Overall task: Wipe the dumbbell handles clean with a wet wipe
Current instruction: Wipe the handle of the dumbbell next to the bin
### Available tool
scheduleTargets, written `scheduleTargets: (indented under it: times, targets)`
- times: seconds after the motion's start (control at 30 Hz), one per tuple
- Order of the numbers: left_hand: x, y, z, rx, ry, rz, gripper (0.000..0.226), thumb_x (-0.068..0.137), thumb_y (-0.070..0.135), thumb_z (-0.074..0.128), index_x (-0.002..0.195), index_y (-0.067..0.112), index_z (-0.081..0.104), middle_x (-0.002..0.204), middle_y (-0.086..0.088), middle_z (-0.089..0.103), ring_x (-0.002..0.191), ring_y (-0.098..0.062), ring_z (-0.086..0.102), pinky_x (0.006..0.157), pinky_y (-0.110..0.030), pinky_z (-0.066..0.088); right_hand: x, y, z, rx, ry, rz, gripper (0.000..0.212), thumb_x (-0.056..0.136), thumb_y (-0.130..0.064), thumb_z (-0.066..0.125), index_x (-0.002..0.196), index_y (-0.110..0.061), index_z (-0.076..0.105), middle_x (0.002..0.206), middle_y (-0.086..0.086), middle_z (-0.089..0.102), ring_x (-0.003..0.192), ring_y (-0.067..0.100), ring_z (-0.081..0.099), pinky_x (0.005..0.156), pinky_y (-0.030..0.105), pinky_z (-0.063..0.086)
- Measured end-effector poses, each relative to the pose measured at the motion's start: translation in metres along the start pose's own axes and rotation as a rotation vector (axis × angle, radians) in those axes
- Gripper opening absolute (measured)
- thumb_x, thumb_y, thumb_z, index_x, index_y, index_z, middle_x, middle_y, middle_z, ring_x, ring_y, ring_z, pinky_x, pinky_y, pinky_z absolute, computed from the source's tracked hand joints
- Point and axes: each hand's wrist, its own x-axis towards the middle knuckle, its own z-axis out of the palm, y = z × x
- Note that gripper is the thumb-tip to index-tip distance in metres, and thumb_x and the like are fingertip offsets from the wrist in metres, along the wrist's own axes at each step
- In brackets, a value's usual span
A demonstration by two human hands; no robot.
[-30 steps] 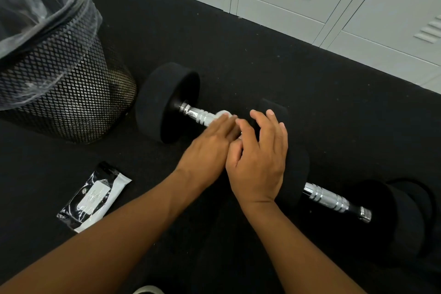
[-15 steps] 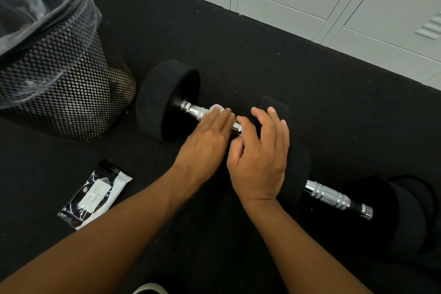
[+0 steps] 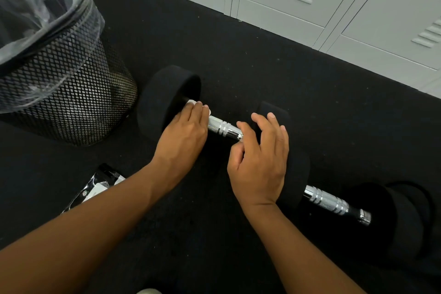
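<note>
L hand point(image 3: 182, 137) presses the wipe point(image 3: 193, 103) round the handle point(image 3: 224, 128) at its far-left end, fingers curled over it, tight against the head point(image 3: 164, 98). Handle's long axis runs upper-left to lower-right; bare chrome lies right of the grip, so next stroke prob. goes that way. R hand point(image 3: 259, 162), fingers spread, steadies the other head. 2nd dumbbell point(image 3: 330, 201) sits lower right, same axis, nearer R hand.

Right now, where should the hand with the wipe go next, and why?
Probably slide back along the handle toward the right hand. The left hand presses the white wipe at the far end, against the black weight, so the bare shiny stretch seems the next part to rub.
</note>
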Motion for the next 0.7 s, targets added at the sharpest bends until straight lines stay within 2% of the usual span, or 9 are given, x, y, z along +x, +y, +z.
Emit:
scheduleTargets:
  times: [0.07, 0.17, 0.23, 0.4, 0.53, 0.6, 0.67, 0.7]
  targets:
    - [0.002, 0.004, -0.003, 0.06, -0.026, -0.018, 0.058, 0.101, 0.011, 0.049, 0.153, -0.001, 0.028, 0.154, -0.02, 0.038, 0.141, -0.031, 0.041, 0.103, -0.035, 0.051, -0.001, 0.0, 0.0, -0.001, 0.01, 0.002, 0.034, 0.095, -0.013, 0.05, 0.121, -0.013, 0.072, 0.137, 0.01, 0.061, 0.143, 0.03, 0.045, 0.125, 0.047, 0.027]
    - [0.011, 0.013, -0.01, 0.128, -0.047, -0.053, 0.04, 0.1, 0.013, 0.054, 0.138, 0.004, 0.047, 0.132, -0.014, 0.056, 0.119, -0.025, 0.055, 0.085, -0.027, 0.056, -0.002, 0.0, 0.0, -0.003, 0.01, -0.002, 0.034, 0.095, -0.013, 0.05, 0.12, -0.013, 0.072, 0.137, 0.01, 0.061, 0.143, 0.03, 0.045, 0.125, 0.047, 0.027]
    - [0.018, 0.013, -0.016, 0.104, -0.052, -0.08, 0.033, 0.098, 0.012, 0.057, 0.13, 0.007, 0.051, 0.127, -0.013, 0.056, 0.115, -0.025, 0.055, 0.081, -0.028, 0.053, -0.002, 0.0, 0.0, -0.004, 0.004, -0.004, 0.034, 0.095, -0.013, 0.05, 0.121, -0.013, 0.072, 0.138, 0.01, 0.061, 0.144, 0.03, 0.044, 0.125, 0.046, 0.026]
    - [0.017, 0.004, -0.021, -0.064, -0.03, -0.054, 0.035, 0.092, 0.003, 0.065, 0.124, 0.009, 0.054, 0.121, -0.011, 0.056, 0.106, -0.025, 0.057, 0.078, -0.033, 0.057, -0.001, -0.001, 0.001, -0.004, 0.008, 0.006, 0.034, 0.095, -0.013, 0.049, 0.121, -0.013, 0.072, 0.137, 0.01, 0.061, 0.143, 0.03, 0.045, 0.125, 0.047, 0.027]
    - [0.011, 0.001, -0.012, -0.254, 0.034, -0.06, 0.026, 0.088, 0.008, 0.071, 0.112, 0.012, 0.06, 0.11, -0.008, 0.061, 0.096, -0.023, 0.062, 0.075, -0.036, 0.058, 0.0, -0.001, 0.0, 0.009, 0.014, 0.009, 0.034, 0.095, -0.013, 0.049, 0.12, -0.013, 0.072, 0.137, 0.01, 0.062, 0.142, 0.03, 0.046, 0.124, 0.047, 0.028]
    - [0.002, 0.002, -0.005, -0.54, 0.043, -0.228, 0.014, 0.088, 0.014, 0.072, 0.099, 0.017, 0.065, 0.1, 0.001, 0.065, 0.087, -0.015, 0.065, 0.074, -0.031, 0.058, 0.0, -0.001, 0.0, 0.01, 0.004, 0.006, 0.034, 0.095, -0.013, 0.049, 0.121, -0.013, 0.072, 0.137, 0.01, 0.061, 0.143, 0.03, 0.045, 0.125, 0.046, 0.026]
    - [-0.01, 0.008, 0.004, -0.905, 0.048, -0.539, 0.007, 0.088, 0.017, 0.072, 0.091, 0.022, 0.069, 0.088, 0.009, 0.068, 0.081, -0.006, 0.067, 0.07, -0.021, 0.055, 0.0, -0.001, -0.001, 0.008, 0.001, 0.005, 0.034, 0.095, -0.013, 0.05, 0.121, -0.013, 0.071, 0.138, 0.01, 0.061, 0.143, 0.031, 0.045, 0.126, 0.046, 0.025]
    - [-0.015, 0.012, 0.008, -1.132, 0.051, -0.728, 0.007, 0.09, 0.016, 0.071, 0.092, 0.022, 0.07, 0.088, 0.008, 0.07, 0.083, -0.007, 0.069, 0.073, -0.022, 0.057, -0.001, -0.001, -0.001, 0.007, 0.004, 0.007, 0.033, 0.095, -0.013, 0.051, 0.121, -0.013, 0.071, 0.137, 0.01, 0.061, 0.143, 0.031, 0.045, 0.126, 0.046, 0.025]
